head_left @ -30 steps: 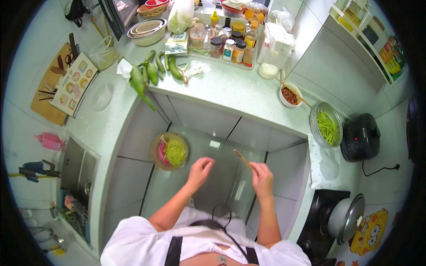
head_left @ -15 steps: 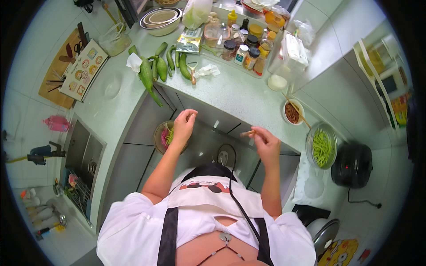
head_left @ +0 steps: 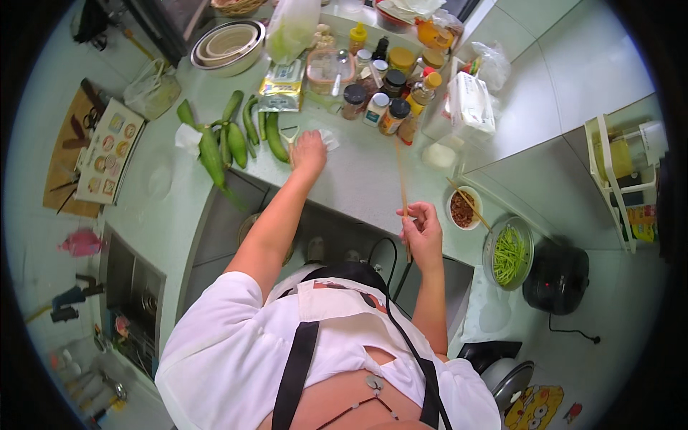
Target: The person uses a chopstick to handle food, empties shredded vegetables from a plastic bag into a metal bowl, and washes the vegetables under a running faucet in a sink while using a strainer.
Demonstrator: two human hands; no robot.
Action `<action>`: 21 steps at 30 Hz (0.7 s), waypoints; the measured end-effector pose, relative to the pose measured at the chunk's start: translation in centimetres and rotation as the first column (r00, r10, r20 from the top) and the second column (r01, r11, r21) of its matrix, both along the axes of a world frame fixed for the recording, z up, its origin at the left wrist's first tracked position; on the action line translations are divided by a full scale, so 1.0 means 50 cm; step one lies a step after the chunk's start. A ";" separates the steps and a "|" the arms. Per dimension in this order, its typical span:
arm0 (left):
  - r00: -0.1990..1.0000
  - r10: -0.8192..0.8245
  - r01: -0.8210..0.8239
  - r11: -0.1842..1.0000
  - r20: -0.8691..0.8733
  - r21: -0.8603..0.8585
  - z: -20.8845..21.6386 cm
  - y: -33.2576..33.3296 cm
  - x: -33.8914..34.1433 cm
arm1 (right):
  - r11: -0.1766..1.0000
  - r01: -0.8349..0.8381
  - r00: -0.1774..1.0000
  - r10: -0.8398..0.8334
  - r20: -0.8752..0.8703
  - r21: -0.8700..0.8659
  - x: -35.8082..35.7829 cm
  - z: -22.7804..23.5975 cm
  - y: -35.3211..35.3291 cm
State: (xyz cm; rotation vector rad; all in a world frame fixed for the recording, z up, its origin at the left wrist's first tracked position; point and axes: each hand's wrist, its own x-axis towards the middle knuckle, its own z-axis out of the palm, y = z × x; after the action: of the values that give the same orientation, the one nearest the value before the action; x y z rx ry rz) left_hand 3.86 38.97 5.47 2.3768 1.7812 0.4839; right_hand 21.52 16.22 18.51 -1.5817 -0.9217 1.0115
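We reach the left hand, fingers curled onto a white peeler beside the cucumbers; the right hand pinches chopsticks (upright). Next, judged: a firm grasp before lifting.

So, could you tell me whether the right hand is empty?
No, the right hand grips long chopsticks that point up over the counter.

The left hand hides whatever its fingers touch beside the cucumbers.
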 end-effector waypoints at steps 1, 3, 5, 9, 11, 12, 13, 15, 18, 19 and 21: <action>1.000 0.017 -0.018 0.998 -0.016 -0.061 -0.005 0.014 0.006 | 0.999 0.041 0.998 -0.041 -0.038 -0.005 -0.003 0.002 0.001; 0.996 0.041 -0.050 0.990 -0.074 -0.129 -0.051 0.041 0.006 | 0.997 0.079 0.996 -0.079 0.048 0.000 -0.004 0.009 0.005; 0.995 -0.049 0.047 0.998 -0.087 -0.029 -0.071 0.041 -0.004 | 0.992 0.127 0.986 -0.128 0.106 0.012 -0.006 0.009 0.006; 0.895 -0.151 0.254 0.946 0.419 -0.203 -0.063 0.017 -0.035 | 0.987 0.161 0.984 -0.161 0.072 0.000 -0.025 0.006 0.012; 0.590 0.110 0.454 0.774 0.800 -0.441 -0.011 -0.035 -0.035 | 0.983 0.180 0.983 -0.181 0.026 0.039 -0.048 0.001 0.020; 0.390 0.300 0.579 0.655 0.871 -0.485 0.025 -0.060 -0.031 | 0.983 0.170 0.983 -0.174 0.051 0.071 -0.057 0.001 0.027; 0.359 0.316 0.604 0.638 0.878 -0.477 0.059 -0.081 -0.028 | 0.982 0.158 0.983 -0.166 0.076 0.101 -0.066 -0.002 0.035; 0.296 0.355 0.643 0.612 0.887 -0.459 0.118 -0.112 -0.026 | 0.982 0.132 0.983 -0.147 0.108 0.136 -0.089 0.006 0.054; 0.282 0.301 0.692 0.594 0.911 -0.411 0.145 -0.127 -0.023 | 0.984 0.097 0.982 -0.119 0.148 0.148 -0.115 0.019 0.071; 0.276 0.319 0.711 0.567 0.907 -0.416 0.156 -0.133 -0.022 | 0.984 0.089 0.978 -0.116 0.172 0.154 -0.120 0.018 0.075; 0.265 0.349 0.748 0.514 0.899 -0.420 0.182 -0.146 -0.020 | 0.982 0.097 0.975 -0.126 0.181 0.160 -0.122 0.000 0.076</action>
State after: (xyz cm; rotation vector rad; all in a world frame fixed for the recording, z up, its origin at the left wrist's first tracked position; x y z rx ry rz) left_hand 2.87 31.69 14.55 1.0219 0.6345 0.6009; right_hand 15.43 20.03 18.51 -1.6027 -1.0031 0.7037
